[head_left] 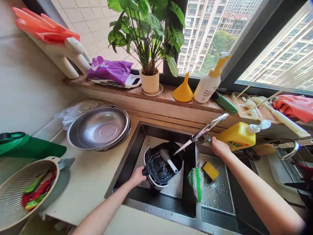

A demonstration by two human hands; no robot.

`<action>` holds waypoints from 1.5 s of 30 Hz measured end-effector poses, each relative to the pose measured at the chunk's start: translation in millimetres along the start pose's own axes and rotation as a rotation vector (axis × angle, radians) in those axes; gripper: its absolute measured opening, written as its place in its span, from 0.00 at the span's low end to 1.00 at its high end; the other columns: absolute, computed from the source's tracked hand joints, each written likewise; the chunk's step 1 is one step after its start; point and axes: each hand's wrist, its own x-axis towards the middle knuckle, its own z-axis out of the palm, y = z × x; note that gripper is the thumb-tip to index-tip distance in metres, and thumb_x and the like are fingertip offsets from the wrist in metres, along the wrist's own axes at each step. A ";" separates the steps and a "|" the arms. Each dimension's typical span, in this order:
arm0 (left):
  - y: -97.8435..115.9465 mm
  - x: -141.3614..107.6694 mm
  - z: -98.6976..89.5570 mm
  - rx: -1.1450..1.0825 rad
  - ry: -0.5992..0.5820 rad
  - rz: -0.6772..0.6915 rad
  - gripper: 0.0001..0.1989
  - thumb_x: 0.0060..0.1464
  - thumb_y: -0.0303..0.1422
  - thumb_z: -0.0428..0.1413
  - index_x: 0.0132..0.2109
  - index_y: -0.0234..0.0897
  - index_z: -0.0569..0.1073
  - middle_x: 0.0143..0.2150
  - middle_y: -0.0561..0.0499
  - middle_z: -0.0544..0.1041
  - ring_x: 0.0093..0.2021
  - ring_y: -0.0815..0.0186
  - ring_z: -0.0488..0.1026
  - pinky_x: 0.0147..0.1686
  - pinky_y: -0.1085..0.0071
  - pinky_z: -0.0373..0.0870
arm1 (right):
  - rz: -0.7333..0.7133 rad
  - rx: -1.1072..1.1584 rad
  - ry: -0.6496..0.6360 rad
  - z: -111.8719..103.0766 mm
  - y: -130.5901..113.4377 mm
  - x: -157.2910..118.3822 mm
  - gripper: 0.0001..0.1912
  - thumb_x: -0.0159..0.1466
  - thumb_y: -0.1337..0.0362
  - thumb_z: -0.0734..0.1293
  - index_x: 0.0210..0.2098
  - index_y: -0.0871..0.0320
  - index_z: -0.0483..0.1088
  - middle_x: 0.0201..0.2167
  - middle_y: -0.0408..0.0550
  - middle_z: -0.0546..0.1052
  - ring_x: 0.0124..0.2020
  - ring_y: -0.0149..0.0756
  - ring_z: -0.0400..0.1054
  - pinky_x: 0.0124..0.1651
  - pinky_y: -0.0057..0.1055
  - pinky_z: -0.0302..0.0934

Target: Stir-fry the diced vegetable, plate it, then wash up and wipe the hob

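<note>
Currently, black basket [160, 178] between both hands [137, 176]

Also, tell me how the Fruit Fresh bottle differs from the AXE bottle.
The Fruit Fresh bottle has a white body, while the AXE bottle has a yellow one.
The Fruit Fresh bottle's pump is mostly yellow; the AXE bottle's pump is white.
The Fruit Fresh bottle stands on the windowsill; the AXE bottle is lower, behind the sink.
Both have pump tops and printed lettering.

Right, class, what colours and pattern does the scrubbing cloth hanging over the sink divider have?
The cloth has green and white stripes; see the head view.
</note>
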 end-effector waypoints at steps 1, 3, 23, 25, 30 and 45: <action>7.6 -1.4 5.5 -0.029 0.022 0.024 0.14 0.40 0.20 0.55 0.38 0.33 0.74 0.28 0.55 0.77 0.32 0.63 0.75 0.29 0.74 0.65 | 0.016 -0.006 0.048 -0.9 -0.7 -7.3 0.16 0.67 0.63 0.56 0.49 0.67 0.62 0.37 0.63 0.76 0.39 0.49 0.74 0.35 0.35 0.63; 23.8 -3.1 16.5 -0.077 0.071 0.073 0.15 0.41 0.20 0.55 0.40 0.34 0.73 0.34 0.52 0.79 0.36 0.63 0.75 0.34 0.73 0.67 | 0.058 -0.009 0.229 -1.2 -4.1 -28.3 0.20 0.67 0.57 0.58 0.52 0.65 0.60 0.42 0.61 0.74 0.41 0.48 0.72 0.34 0.34 0.62; 92.2 -54.8 -15.6 0.130 0.267 0.053 0.09 0.43 0.20 0.54 0.33 0.36 0.70 0.35 0.46 0.76 0.40 0.59 0.73 0.39 0.70 0.63 | -0.223 0.112 0.009 49.6 -165.0 -64.6 0.17 0.64 0.76 0.53 0.40 0.70 0.73 0.40 0.68 0.73 0.45 0.51 0.69 0.39 0.39 0.61; 92.1 -52.9 -19.4 0.139 0.256 0.031 0.08 0.43 0.21 0.54 0.32 0.37 0.70 0.33 0.48 0.76 0.37 0.60 0.73 0.36 0.70 0.63 | -0.343 0.119 0.026 44.0 -159.0 -80.8 0.16 0.64 0.75 0.54 0.40 0.68 0.73 0.37 0.66 0.75 0.44 0.51 0.68 0.42 0.42 0.59; 99.2 -46.3 -30.2 0.200 0.179 0.053 0.11 0.40 0.21 0.55 0.33 0.37 0.72 0.33 0.49 0.78 0.35 0.62 0.74 0.34 0.72 0.62 | -0.580 0.185 0.022 36.4 -157.4 -81.8 0.14 0.66 0.70 0.56 0.42 0.58 0.71 0.39 0.55 0.76 0.43 0.41 0.69 0.45 0.34 0.58; 222.4 8.7 -67.1 0.665 -0.123 0.301 0.09 0.32 0.30 0.64 0.19 0.37 0.69 0.27 0.45 0.77 0.37 0.51 0.75 0.39 0.64 0.66 | -0.225 0.510 -0.048 43.5 -93.4 -58.6 0.14 0.65 0.61 0.59 0.40 0.56 0.77 0.40 0.53 0.80 0.42 0.42 0.73 0.39 0.30 0.62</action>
